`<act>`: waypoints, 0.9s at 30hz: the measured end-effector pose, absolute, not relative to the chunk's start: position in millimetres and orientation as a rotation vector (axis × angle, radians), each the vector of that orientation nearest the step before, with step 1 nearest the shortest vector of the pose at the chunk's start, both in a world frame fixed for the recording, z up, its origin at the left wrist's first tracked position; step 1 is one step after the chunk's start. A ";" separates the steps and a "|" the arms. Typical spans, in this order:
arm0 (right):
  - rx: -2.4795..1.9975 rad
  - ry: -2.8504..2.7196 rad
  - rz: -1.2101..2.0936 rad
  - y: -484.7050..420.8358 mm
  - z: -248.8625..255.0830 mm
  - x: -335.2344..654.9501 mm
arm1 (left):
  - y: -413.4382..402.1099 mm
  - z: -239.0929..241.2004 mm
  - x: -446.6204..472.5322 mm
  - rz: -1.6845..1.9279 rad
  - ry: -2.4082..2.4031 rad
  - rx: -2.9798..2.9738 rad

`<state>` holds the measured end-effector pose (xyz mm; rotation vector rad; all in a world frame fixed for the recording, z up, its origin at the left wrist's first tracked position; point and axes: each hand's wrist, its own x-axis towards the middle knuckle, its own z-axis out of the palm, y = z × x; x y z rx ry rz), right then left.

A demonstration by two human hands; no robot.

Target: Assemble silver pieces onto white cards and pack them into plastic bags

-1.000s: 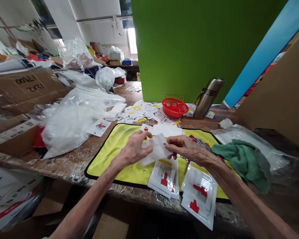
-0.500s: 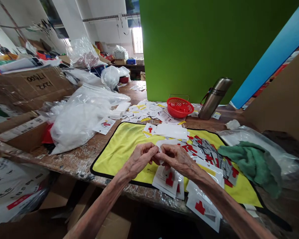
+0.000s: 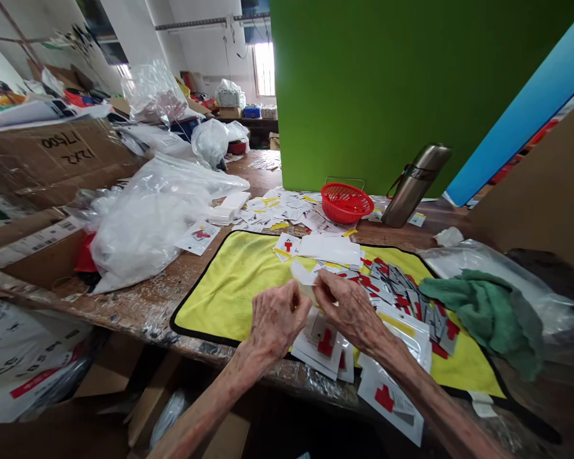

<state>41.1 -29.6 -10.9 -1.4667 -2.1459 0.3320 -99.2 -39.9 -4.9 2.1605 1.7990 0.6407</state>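
While the right hand pinches the translucent white sheet, the sheet's long axis runs leftward and away from those fingertips; the nearside left hand is curled, its contents indeterminable.

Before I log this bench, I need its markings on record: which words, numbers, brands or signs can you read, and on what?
"17500": handwritten upside down on the cardboard box, as best I can read.
"12X2": beside it on that box, also upside down.
Too small or blurred to read: print on the packets, loose papers and barcode label.
White sack: large print, turned and cut off, unreadable.
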 end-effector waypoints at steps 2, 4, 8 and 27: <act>-1.377 -2.177 0.503 -25.6 -10.1 43.4 | -40.8 -6.8 -98.7 0.679 1.738 2.141; -1.387 -2.192 0.609 -20.4 -10.1 46.4 | -41.7 -8.6 -98.9 0.697 1.683 2.133; -1.358 -2.028 0.858 -12.5 -9.1 56.3 | -37.3 -10.1 -108.0 0.848 1.557 1.939; -1.101 -1.386 1.671 -23.0 -3.6 55.3 | -28.9 -12.0 -132.8 1.107 1.395 1.646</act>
